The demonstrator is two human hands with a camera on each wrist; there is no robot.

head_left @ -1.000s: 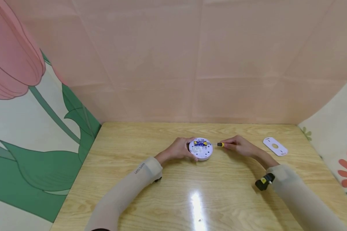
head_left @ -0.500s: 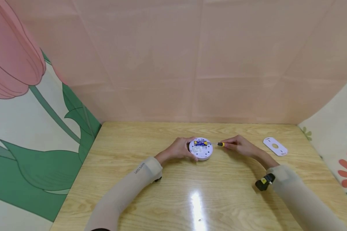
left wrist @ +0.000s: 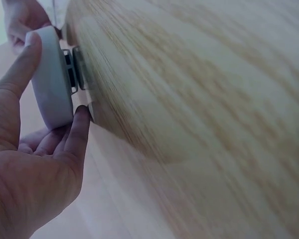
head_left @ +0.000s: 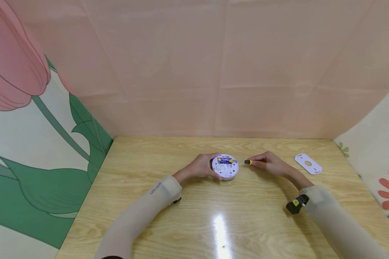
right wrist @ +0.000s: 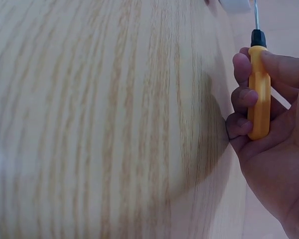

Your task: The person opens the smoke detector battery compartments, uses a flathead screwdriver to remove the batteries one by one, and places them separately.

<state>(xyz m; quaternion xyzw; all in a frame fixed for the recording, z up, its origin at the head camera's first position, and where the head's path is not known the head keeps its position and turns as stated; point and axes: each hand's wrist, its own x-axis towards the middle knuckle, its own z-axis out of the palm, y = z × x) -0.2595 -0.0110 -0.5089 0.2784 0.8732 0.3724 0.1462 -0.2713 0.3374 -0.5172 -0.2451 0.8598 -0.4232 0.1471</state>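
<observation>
My left hand [head_left: 200,166] grips the left side of a round white device [head_left: 225,171] that looks like a smoke alarm. A blue and yellow battery [head_left: 224,160] sits in a recess in its top face. In the left wrist view, the thumb and fingers span the white rim [left wrist: 52,82], and dark parts stick out from its table side. My right hand [head_left: 269,163] holds a screwdriver [head_left: 247,162] by its yellow and black handle, fingers wrapped round it in the right wrist view. The metal shaft points left, its tip at the battery's right end; exact contact is too small to tell.
A white oblong plate [head_left: 308,164] with a round hole lies on the wooden table [head_left: 165,158] to the right of the right hand. A pink backdrop [head_left: 168,90] rises behind the table's far edge, with floral panels at both sides.
The screwdriver's handle has turned or shifted very slightly in my right hand. Both hands, the round device and the plate keep their places.
</observation>
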